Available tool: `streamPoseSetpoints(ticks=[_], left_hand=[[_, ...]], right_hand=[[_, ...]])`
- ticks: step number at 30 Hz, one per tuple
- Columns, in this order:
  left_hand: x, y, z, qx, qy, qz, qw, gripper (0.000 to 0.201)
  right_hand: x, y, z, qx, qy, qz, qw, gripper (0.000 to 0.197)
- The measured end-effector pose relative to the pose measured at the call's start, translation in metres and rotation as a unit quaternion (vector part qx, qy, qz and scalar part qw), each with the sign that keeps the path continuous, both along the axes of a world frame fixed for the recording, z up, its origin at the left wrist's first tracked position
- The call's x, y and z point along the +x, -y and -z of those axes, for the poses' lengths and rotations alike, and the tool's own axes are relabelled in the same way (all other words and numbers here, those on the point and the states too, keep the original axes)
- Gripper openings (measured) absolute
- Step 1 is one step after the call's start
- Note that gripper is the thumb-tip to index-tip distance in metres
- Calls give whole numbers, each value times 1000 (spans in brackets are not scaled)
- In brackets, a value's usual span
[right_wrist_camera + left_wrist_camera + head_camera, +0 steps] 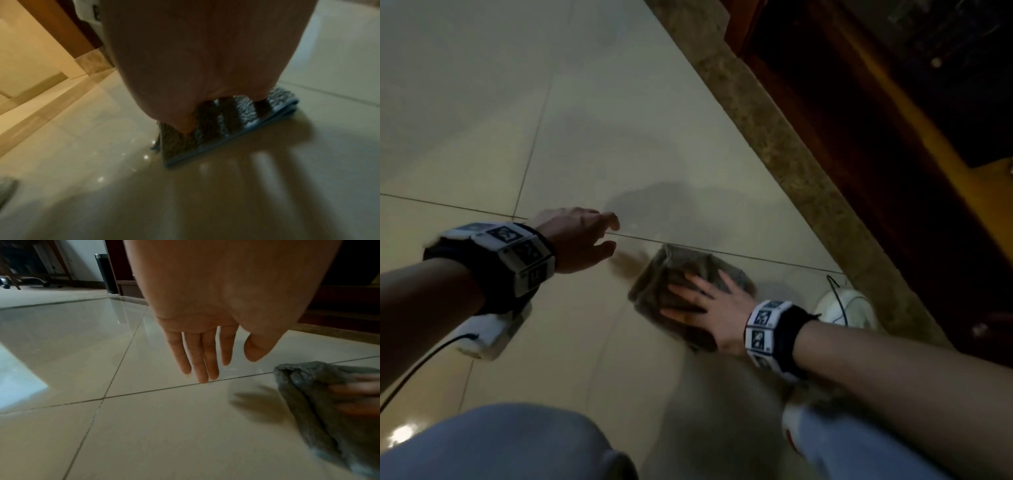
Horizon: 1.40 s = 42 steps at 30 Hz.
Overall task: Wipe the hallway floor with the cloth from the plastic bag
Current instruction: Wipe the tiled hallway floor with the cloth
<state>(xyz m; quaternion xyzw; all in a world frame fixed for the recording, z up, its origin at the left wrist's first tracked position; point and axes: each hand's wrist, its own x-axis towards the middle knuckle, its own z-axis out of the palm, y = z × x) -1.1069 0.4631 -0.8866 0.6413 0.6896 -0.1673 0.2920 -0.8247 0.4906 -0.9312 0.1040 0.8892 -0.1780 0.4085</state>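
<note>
A folded grey cloth (681,270) with a blue edge lies flat on the glossy beige tiled floor (592,144). My right hand (698,301) presses on it with straight, spread fingers; in the right wrist view the cloth (238,123) shows under that hand (222,116). My left hand (606,233) hovers above the floor to the left of the cloth, fingers straight and holding nothing. The left wrist view shows this hand (205,356) just above a tile joint, with the cloth (320,402) at the right edge. No plastic bag is recognisable.
A stone threshold strip (784,137) runs diagonally at the right, with dark wooden furniture (876,120) beyond it. A white object with a cord (849,308) sits by the strip. My knees in light trousers (510,445) are at the bottom. A dark cylinder (107,272) stands far off.
</note>
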Motion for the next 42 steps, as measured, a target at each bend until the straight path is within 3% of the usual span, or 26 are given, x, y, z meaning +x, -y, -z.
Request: streamPoseSetpoints(ticks=[2,6,8,11,13,15,16,19,21,22,23,26,28,31,34,38,39,42], left_hand=[[4,3,4,-4,1,0,1000,40],[6,13,9,-12,2,14,1000,40],[4,18,10,-17,-6,22,1000,41],[0,22,6,-19,-19,14,1000,40],[-2,23,0,-13,-26,1,1000,40],[-7,26,-10,-5,-36,-6,999,40],[-9,28,-16,-8,-38,-14,999,40],[-18,35,-26,-11,-56,-17,998,41],[-23,43,-31,-23,-49,-48,997,40],[-24,46,-32,-29,-42,-66,996,40],[-27,51,-33,-39,-39,-86,995,40],[-30,73,-36,-73,-28,-152,985,40],[-29,90,-37,-95,-29,-167,981,40],[-30,118,-39,-114,-32,-204,972,41],[-28,148,-40,-107,-31,-270,956,39],[-6,188,-49,-99,-42,-343,933,39],[1,198,-51,-98,-44,-358,927,39],[20,224,-59,-85,-58,-401,910,39]], right_hand=[[3,-20,-2,13,24,45,999,82],[35,-90,3,84,39,234,968,92],[49,-112,5,105,58,285,951,87],[39,-100,4,124,66,305,942,89],[17,-67,-3,94,53,247,963,90],[-2,-20,5,39,10,52,998,86],[-9,5,10,18,-28,-65,997,82],[-22,56,32,3,-120,-279,953,60],[-36,54,36,-60,-147,-412,897,66],[-42,46,33,-80,-176,-432,881,68],[-47,31,33,-84,-193,-421,882,69],[-72,-59,36,-18,-243,-260,934,64],[-87,-128,31,57,-184,-119,974,69],[-89,-167,39,113,-100,-50,987,73],[-91,-140,30,113,-86,-87,986,82],[-100,-66,22,85,-88,-260,958,83],[-97,-38,23,47,-95,-315,943,80],[-70,43,32,-4,-123,-490,863,67]])
